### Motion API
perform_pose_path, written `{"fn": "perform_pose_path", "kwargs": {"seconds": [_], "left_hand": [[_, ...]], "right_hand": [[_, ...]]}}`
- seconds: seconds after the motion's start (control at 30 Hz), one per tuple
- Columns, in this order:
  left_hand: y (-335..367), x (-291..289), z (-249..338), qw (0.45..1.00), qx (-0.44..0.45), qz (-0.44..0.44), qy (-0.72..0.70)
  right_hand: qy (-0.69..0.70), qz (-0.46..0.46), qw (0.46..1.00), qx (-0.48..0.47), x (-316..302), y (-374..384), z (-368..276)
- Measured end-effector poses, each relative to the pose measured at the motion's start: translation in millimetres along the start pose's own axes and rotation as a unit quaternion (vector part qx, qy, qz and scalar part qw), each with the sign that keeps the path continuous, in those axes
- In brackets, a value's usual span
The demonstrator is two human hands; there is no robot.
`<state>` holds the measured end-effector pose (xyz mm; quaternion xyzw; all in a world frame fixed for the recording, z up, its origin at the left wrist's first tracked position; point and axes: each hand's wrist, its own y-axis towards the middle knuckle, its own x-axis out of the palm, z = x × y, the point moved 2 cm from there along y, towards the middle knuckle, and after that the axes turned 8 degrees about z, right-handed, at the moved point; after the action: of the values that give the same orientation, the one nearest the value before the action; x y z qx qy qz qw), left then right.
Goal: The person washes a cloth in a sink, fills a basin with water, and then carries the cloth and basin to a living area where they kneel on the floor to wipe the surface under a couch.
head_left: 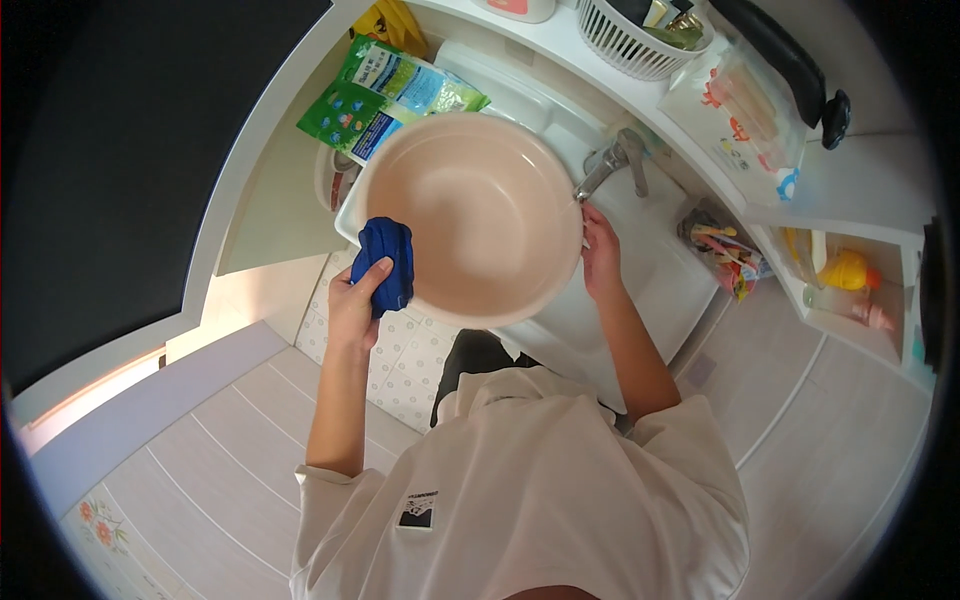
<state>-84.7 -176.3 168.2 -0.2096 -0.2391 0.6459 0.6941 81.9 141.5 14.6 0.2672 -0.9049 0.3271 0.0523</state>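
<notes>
A large, round, pinkish-beige basin [535, 245] sits over the white sink [650, 310]. My left hand [350, 310] is closed on a folded dark blue cloth [388, 250], thumb pressed on top, at the basin's left rim. Whether those fingers also touch the rim is hidden by the cloth. On the opposite side, my right hand [603, 258] grips the basin's right rim, just below the metal faucet [612, 165]. Some of its fingertips are out of sight behind the edge.
Green and blue packages [385, 95] lie beyond the basin at the left. A curved white shelf [560, 45] carries a white basket [630, 45] and a tissue pack [740, 115]. Right of the sink stands a container of toothbrushes [722, 245]; bottles [850, 275] fill a side cubby.
</notes>
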Motion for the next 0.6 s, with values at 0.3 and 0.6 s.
{"fn": "perform_pose_path", "kwargs": {"seconds": [0.3,0.6], "left_hand": [[0,11,-3,0.992,-0.086,-0.063,0.061],[4,14,17,0.986,-0.073,-0.091,0.12]], "right_hand": [[0.164,-0.147,0.971,0.093,-25,-4,12],[0.125,0.027,0.985,0.115,-44,-32,29]]}}
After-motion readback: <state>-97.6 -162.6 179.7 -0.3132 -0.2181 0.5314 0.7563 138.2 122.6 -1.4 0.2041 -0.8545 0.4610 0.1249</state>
